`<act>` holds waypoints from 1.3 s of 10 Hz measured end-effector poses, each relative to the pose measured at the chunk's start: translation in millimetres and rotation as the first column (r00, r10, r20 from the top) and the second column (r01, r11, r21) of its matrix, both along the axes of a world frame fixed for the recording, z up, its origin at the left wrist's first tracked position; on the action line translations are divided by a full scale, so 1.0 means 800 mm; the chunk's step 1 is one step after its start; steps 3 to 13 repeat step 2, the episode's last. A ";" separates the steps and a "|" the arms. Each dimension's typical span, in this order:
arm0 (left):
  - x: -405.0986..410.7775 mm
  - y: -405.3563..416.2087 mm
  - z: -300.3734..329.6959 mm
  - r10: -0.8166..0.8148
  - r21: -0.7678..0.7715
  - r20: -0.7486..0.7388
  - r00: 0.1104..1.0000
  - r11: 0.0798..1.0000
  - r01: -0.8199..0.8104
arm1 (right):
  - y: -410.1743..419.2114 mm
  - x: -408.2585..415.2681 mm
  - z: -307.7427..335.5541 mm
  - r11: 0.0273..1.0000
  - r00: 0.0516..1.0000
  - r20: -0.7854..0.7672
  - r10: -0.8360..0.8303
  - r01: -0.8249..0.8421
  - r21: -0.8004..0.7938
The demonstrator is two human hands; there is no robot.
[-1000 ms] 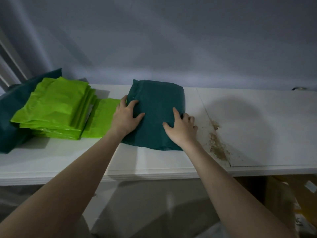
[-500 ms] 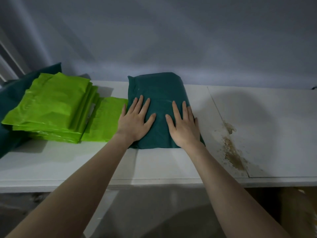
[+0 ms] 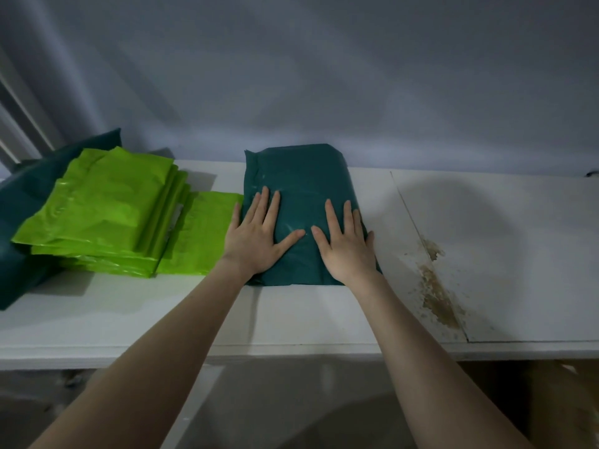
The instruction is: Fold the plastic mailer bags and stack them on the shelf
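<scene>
Fingers of the left hand (image 3: 256,236) lie straight and slightly spread, palm flat on the near left part of the folded dark green mailer (image 3: 301,189). The right hand (image 3: 345,244) lies the same way on its near right part, fingers straight and close together, thumbs nearly meeting. The mailer lies flat on the white shelf (image 3: 324,319), far edge near the wall. Just left, a single lime green mailer (image 3: 207,234) touches it, beside a lime green stack (image 3: 107,209). Further left lies another dark green bag (image 3: 19,202). A brown stain (image 3: 437,293) marks the shelf to the right.
</scene>
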State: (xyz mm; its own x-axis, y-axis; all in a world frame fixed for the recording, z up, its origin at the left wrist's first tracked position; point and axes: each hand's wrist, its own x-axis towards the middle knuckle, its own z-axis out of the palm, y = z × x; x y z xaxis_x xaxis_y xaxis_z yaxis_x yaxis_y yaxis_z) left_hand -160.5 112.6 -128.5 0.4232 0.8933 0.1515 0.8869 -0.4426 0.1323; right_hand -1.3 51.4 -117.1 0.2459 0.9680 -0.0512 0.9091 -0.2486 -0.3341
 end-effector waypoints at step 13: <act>-0.004 -0.011 0.035 0.033 0.046 0.055 0.998 0.998 -0.035 | -0.003 -0.005 0.035 0.995 1.000 -0.019 -0.009 0.011 0.101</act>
